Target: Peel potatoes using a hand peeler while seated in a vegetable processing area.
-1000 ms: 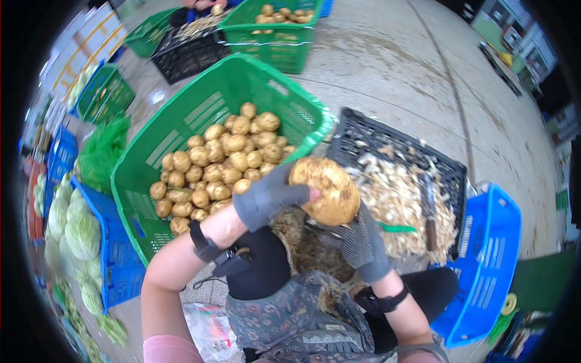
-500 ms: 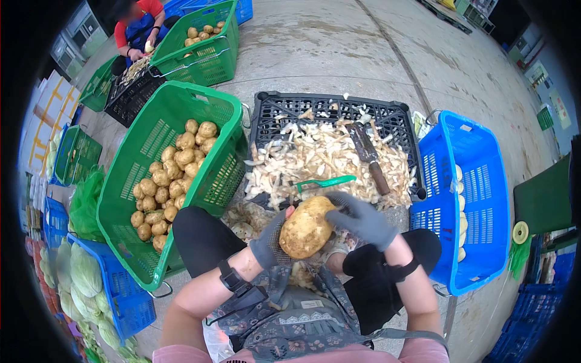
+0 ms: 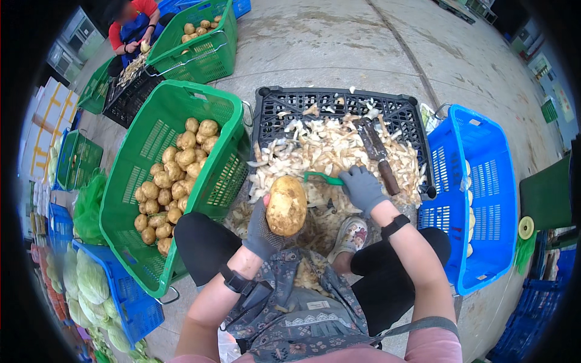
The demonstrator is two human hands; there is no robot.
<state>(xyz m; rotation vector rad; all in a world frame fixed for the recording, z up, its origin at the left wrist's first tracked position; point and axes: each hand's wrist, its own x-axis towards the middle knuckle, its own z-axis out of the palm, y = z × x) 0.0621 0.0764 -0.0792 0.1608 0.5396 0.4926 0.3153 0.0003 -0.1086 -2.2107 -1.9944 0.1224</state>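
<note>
My left hand (image 3: 264, 228), in a grey glove, grips a large unpeeled potato (image 3: 287, 206) with brown patches, held upright above my lap. My gloved right hand (image 3: 363, 189) has its fingers closed over the handle of a green peeler (image 3: 324, 178), which lies at the near edge of a heap of peelings (image 3: 330, 148). That heap covers much of an upturned black plastic crate (image 3: 272, 109). On the peelings, right of the peeler, rests a knife with a dark, rusty-looking blade (image 3: 370, 138) and a wooden handle.
A green crate (image 3: 225, 175) of unpeeled potatoes stands at left. On the right a blue crate (image 3: 493, 199) holds several pale potatoes. Cabbages (image 3: 91, 275) fill a blue crate at lower left. Another person (image 3: 136, 30) works at far left beside a second green potato crate (image 3: 206, 57).
My right hand has left the potato and moved right onto the peeler's handle. My left hand has shifted slightly left with the potato, now held more upright.
</note>
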